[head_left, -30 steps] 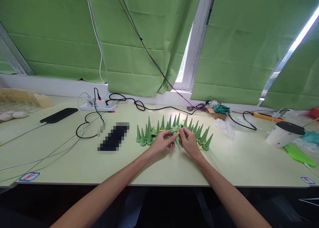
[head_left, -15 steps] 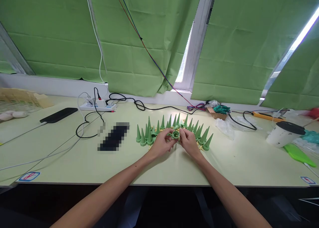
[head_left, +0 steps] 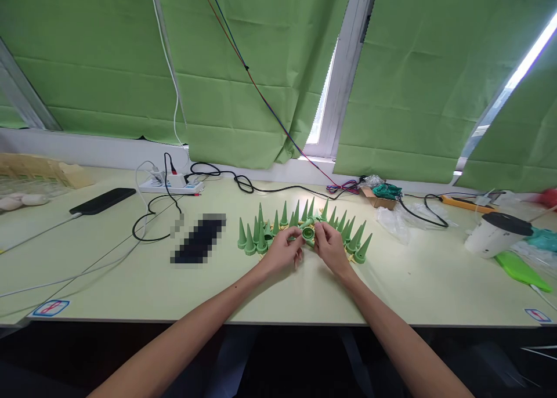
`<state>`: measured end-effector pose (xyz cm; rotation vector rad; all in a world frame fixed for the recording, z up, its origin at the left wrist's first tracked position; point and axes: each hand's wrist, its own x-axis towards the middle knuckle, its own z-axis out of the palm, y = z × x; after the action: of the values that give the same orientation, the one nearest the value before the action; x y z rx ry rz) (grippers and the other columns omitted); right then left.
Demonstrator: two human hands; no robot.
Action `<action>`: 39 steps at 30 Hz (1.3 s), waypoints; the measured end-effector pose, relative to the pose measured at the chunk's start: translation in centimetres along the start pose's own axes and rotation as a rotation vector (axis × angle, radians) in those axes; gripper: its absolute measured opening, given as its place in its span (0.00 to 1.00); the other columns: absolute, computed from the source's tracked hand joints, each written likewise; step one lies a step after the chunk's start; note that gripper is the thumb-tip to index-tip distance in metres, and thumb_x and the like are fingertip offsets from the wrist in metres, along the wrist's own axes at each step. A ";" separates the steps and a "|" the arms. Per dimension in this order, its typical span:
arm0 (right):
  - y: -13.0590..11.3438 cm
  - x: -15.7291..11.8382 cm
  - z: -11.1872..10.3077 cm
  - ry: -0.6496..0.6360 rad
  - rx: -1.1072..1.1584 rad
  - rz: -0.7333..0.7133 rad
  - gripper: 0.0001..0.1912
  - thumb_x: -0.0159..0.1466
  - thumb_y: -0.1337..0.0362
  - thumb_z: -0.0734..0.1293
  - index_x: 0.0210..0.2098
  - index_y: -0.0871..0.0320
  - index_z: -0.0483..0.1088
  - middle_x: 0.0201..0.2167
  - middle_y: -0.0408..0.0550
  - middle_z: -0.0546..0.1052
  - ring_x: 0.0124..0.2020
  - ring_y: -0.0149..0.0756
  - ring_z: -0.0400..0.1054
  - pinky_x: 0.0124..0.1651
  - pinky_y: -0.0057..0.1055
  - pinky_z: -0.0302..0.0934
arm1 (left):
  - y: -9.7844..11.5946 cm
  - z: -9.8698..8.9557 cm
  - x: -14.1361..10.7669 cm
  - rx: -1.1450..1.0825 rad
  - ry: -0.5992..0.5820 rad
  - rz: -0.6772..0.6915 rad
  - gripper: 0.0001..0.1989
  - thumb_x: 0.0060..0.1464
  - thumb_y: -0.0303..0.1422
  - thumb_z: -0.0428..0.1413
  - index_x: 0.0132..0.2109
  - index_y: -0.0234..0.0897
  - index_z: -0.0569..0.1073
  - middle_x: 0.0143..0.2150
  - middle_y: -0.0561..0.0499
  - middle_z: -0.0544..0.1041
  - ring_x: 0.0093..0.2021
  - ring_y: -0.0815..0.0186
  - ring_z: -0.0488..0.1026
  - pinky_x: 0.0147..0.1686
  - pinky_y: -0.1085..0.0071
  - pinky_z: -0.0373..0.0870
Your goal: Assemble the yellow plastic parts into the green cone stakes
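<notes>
A green plastic cone point(head_left: 308, 234) is held with its round, hollow base facing me. My right hand point(head_left: 329, 246) pinches it from the right between thumb and fingers. On the other side my left hand point(head_left: 284, 250) has its fingers curled, the tips pressed against the left edge of the same piece. Just behind and to both sides stand several upright green cones point(head_left: 249, 241) with pointed tips. Thin yellowish bits show low among them, and more green pieces lie behind my fingers, partly hidden.
A pixelated dark object point(head_left: 199, 238) lies to the left, near a power strip point(head_left: 169, 184) with black and white cables. At right are a lidded paper cup point(head_left: 498, 234), a bright green flat object point(head_left: 522, 270), plastic bags point(head_left: 394, 224) and a small cardboard box point(head_left: 378, 198).
The cone between my hands has turned slightly, its opening now facing me a little differently. My left fingers have shifted at its edge. The standing cones stay put.
</notes>
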<state>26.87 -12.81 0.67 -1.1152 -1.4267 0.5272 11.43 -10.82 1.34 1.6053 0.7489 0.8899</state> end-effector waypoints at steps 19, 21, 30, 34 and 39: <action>0.1 -0.2 0.0 -0.108 -0.032 -0.036 0.21 0.68 0.49 0.57 0.24 0.55 0.55 0.19 0.38 0.56 0.20 0.29 0.53 0.24 0.28 0.50 | 1.5 0.0 -0.3 -0.462 -0.131 -0.280 0.18 0.53 0.44 0.60 0.40 0.34 0.68 0.33 0.51 0.67 0.26 0.70 0.73 0.17 0.77 0.66; -0.1 -0.2 -0.1 -0.103 -0.074 -0.067 0.21 0.68 0.51 0.57 0.23 0.55 0.53 0.19 0.38 0.54 0.21 0.28 0.50 0.25 0.28 0.48 | 1.5 0.0 -0.4 -0.404 -0.138 -0.237 0.18 0.53 0.45 0.60 0.40 0.34 0.68 0.33 0.51 0.67 0.27 0.70 0.73 0.17 0.77 0.66; -0.4 -0.1 -0.1 -0.090 -0.188 -0.094 0.22 0.68 0.54 0.57 0.21 0.56 0.51 0.18 0.38 0.54 0.22 0.28 0.48 0.26 0.29 0.45 | 0.8 0.0 -0.4 -0.107 -0.139 -0.009 0.23 0.55 0.50 0.55 0.46 0.34 0.68 0.30 0.52 0.68 0.24 0.69 0.72 0.17 0.76 0.65; -0.2 0.0 -0.1 -0.092 -0.182 -0.080 0.21 0.67 0.56 0.57 0.20 0.56 0.51 0.17 0.38 0.55 0.21 0.28 0.49 0.26 0.29 0.45 | 0.7 0.1 -0.6 0.003 -0.114 0.026 0.22 0.56 0.50 0.54 0.47 0.35 0.67 0.25 0.54 0.67 0.21 0.70 0.68 0.17 0.75 0.63; -0.1 0.0 0.0 -0.082 -0.193 -0.064 0.20 0.66 0.57 0.57 0.19 0.56 0.50 0.16 0.38 0.55 0.20 0.28 0.49 0.25 0.28 0.45 | 0.8 0.4 -0.9 0.139 -0.039 0.057 0.17 0.57 0.48 0.52 0.41 0.37 0.66 0.21 0.58 0.63 0.18 0.72 0.62 0.18 0.75 0.56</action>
<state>26.81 -12.81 0.74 -1.2073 -1.6055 0.3998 11.28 -11.93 1.98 1.7691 0.7552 0.8603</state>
